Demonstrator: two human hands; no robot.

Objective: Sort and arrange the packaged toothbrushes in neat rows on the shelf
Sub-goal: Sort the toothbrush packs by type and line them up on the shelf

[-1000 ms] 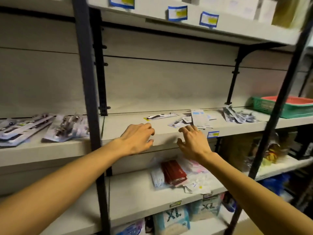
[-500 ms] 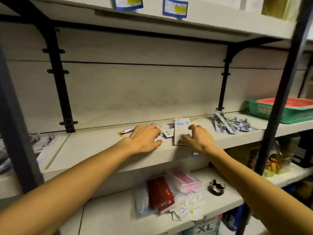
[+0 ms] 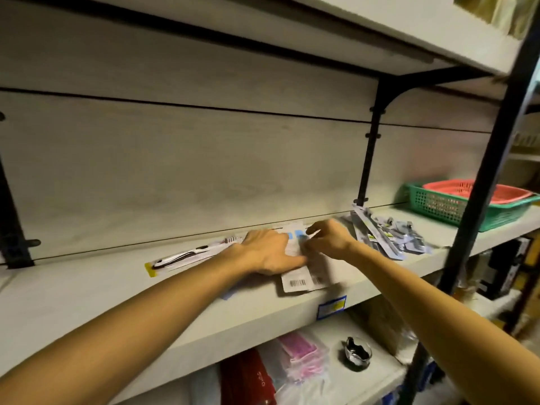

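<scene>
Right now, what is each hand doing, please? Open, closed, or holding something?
Left hand: open, fingers flat, pressing on the white packages on the shelf.
Right hand: closed, pinching the top of one of these packages.

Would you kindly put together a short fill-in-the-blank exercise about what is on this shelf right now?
1. The red basket sits nested inside a ____ basket.
2. The left hand lies on white packets, one showing a printed ____ near the shelf edge.
3. The packaged toothbrush lies to the ____ of both hands.

Missing words: green; barcode; left
</scene>
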